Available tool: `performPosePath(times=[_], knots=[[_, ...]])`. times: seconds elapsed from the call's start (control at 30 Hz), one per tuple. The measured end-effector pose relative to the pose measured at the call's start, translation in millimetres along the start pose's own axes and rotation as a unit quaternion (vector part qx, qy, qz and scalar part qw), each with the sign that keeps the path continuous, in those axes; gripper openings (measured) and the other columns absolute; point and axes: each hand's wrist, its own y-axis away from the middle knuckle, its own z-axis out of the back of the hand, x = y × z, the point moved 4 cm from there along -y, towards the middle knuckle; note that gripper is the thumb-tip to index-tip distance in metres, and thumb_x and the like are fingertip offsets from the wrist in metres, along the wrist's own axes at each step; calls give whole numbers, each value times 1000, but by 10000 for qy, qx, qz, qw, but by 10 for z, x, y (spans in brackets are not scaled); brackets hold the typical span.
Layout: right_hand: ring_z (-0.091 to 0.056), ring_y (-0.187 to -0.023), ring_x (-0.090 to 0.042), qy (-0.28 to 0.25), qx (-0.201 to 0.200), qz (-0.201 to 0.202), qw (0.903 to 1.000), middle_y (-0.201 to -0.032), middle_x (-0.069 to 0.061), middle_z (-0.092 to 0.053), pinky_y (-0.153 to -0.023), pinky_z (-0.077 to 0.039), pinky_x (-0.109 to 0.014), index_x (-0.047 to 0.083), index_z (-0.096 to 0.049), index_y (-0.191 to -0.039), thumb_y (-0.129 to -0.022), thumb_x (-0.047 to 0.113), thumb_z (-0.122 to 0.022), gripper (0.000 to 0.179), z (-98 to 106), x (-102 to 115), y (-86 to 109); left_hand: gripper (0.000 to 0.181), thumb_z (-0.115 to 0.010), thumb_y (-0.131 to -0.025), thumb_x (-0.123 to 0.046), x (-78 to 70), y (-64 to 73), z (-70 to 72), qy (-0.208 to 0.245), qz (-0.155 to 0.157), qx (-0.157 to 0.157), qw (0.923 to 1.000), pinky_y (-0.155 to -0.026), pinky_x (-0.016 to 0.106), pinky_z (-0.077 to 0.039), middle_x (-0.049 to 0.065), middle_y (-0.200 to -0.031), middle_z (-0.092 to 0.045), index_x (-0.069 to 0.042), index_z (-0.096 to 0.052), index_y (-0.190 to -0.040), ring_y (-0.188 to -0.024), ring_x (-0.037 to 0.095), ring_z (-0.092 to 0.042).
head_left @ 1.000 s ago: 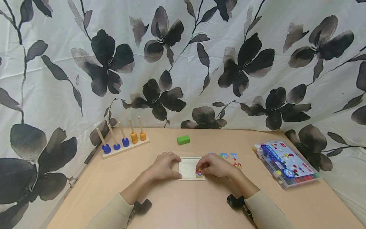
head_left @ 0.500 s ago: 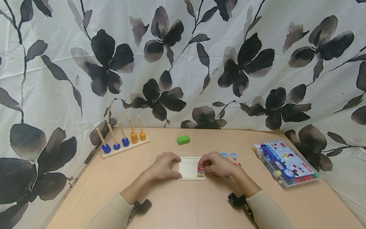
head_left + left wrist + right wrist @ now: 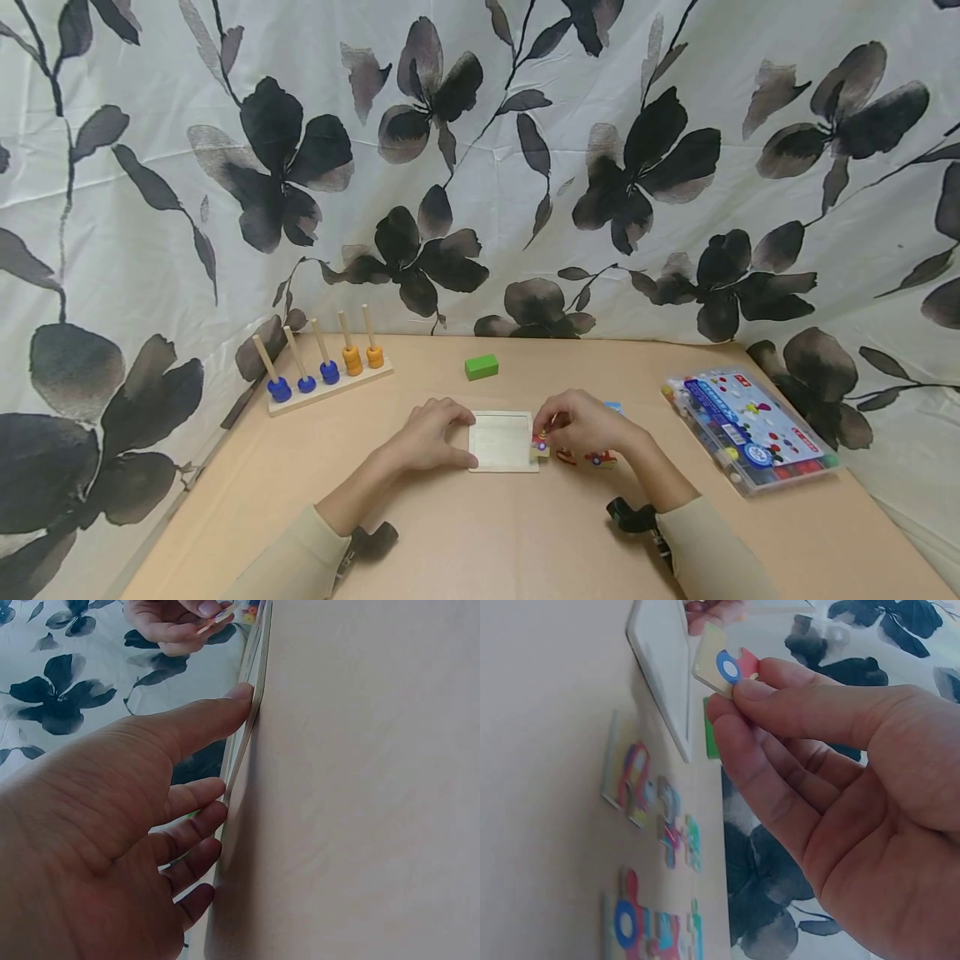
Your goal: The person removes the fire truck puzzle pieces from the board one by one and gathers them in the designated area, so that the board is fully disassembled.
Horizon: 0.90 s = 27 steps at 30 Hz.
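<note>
A puzzle piece, cream with a blue ring and some red, is pinched between the thumb and fingers of my right hand. In the head view that piece is at the right edge of a shallow white puzzle tray; the right wrist view shows it raised off the table. My left hand touches the tray's left side, thumb at the near corner and the fingers farther back along the edge. Loose puzzle pieces lie right of the tray, partly hidden by my right hand in the head view.
A green block lies behind the tray. At the back left stands a peg stand with blue and orange rings. On the right is a clear plastic case of colourful parts. A floral cloth hangs behind the table.
My right hand has moved rightward with the puzzle piece, from over the tray's near right corner to its right edge. The left hand and tray look unmoved.
</note>
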Motion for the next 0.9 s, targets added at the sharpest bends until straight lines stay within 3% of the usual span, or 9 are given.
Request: performPosePath(times=[0.1,0.33,0.57,0.9], knots=[[-66,-77,-17,-83,73,1,9999,-95,-3,-73,-67,-57,-28,14,-78,-95,-90,-1,-74,16,46,-12,25,60,-92,-72,-44,-3,1,0,-5,-3,-6,10000,-103,48,-35,-3,-121,-67,-16,-71,-121,-120,24,-53],[-72,-81,-18,-133,201,64,9997,-95,-4,-75,-72,-59,-28,10,-78,-96,-89,-5,-73,17,172,-36,94,61,-92,-72,-44,-1,5,0,-4,4,-18,10000,-102,48,-36,-3,-121,-67,-15,-71,-121,-120,24,-53],[-69,-78,-16,-70,312,32,9995,-94,-8,-76,-70,-59,-29,5,-77,-94,-86,-7,-75,14,284,-89,168,61,-92,-72,-44,-2,6,0,-11,-10,-11,10000,-102,48,-35,-3,-122,-67,-15,-71,-122,-120,24,-53],[-67,-70,-22,-37,322,-494,9983,-85,-9,-75,-54,-51,-27,5,-79,-92,-85,-10,-74,17,425,-152,265,61,-92,-72,-44,-3,8,4,-17,-11,-2,10000,-102,49,-35,-3,-121,-67,-15,-71,-122,-121,25,-53]])
